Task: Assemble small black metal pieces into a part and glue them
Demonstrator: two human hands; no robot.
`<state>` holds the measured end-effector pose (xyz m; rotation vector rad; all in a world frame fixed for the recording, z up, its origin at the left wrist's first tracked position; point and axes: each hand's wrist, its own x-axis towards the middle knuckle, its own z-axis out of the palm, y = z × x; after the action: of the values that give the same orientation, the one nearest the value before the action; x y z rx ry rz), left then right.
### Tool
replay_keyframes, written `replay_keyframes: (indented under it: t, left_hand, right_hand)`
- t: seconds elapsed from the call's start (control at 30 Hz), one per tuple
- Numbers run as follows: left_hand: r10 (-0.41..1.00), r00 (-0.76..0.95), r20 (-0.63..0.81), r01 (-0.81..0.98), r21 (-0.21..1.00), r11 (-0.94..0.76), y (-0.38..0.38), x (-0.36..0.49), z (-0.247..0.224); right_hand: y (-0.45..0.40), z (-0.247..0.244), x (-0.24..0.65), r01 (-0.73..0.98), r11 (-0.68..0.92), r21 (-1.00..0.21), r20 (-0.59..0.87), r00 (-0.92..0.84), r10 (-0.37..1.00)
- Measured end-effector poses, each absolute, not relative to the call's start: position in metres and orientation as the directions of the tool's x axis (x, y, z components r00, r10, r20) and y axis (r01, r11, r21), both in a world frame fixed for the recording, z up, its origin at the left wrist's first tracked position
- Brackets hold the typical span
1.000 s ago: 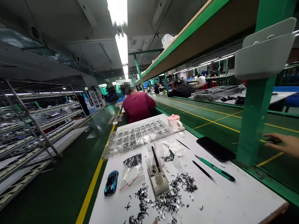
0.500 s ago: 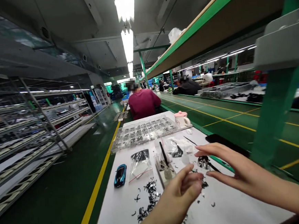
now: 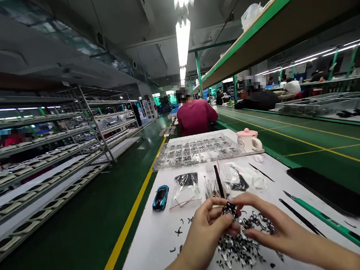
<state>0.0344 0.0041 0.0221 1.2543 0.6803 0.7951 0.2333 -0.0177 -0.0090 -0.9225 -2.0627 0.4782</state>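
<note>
My left hand (image 3: 207,228) is closed, its thumb and fingers pinching a small black plastic part (image 3: 229,209) over the table. Close on its right is my right hand (image 3: 272,217), with the index fingertip at the top of that part and the thumb held apart lower down. Under both hands spreads a loose pile of tiny black and silvery pieces (image 3: 240,246). Just behind them, a black-handled tool (image 3: 218,181) stands in a small clear holder, partly hidden by my fingers.
A blue toy car (image 3: 160,197) and a plastic bag (image 3: 186,188) lie left. Behind are a compartment tray (image 3: 196,150) and a lidded mug (image 3: 248,140). A green craft knife (image 3: 326,219), black tweezers (image 3: 301,217) and a dark phone-like slab (image 3: 327,190) lie right. A person (image 3: 195,117) sits ahead.
My hands have come together around the black part, which my left fingers now pinch. The view has turned left, so the table things appear further right, and the knife shows.
</note>
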Motion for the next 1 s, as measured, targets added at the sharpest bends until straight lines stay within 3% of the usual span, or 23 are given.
replay_keyframes:
  t: [0.2, 0.47, 0.6, 0.8, 1.0]
  left_hand:
    - [0.799, 0.6, -0.049, -0.111, 0.984, 0.143, 0.004, 0.03, 0.005]
    - [0.816, 0.575, -0.068, -0.045, 0.992, 0.114, 0.004, 0.021, -0.016]
    - [0.84, 0.538, -0.076, -0.019, 0.995, 0.102, 0.003, 0.02, -0.007]
    - [0.798, 0.584, -0.149, -0.113, 0.959, 0.261, -0.002, 0.022, 0.002]
    - [0.798, 0.582, -0.157, -0.178, 0.933, 0.313, -0.009, 0.024, -0.005]
  right_hand:
    - [-0.029, -0.021, 0.225, 0.41, 0.585, -0.7, 0.477, -0.341, 0.81]
    - [-0.035, -0.024, 0.215, 0.412, 0.557, -0.721, 0.473, -0.296, 0.83]
    - [-0.041, -0.021, 0.213, 0.417, 0.438, -0.796, 0.342, -0.287, 0.895]
    - [-0.047, -0.029, 0.217, 0.363, 0.363, -0.858, 0.271, -0.279, 0.921]
    - [-0.048, -0.035, 0.217, 0.358, 0.311, -0.881, 0.227, -0.256, 0.939]
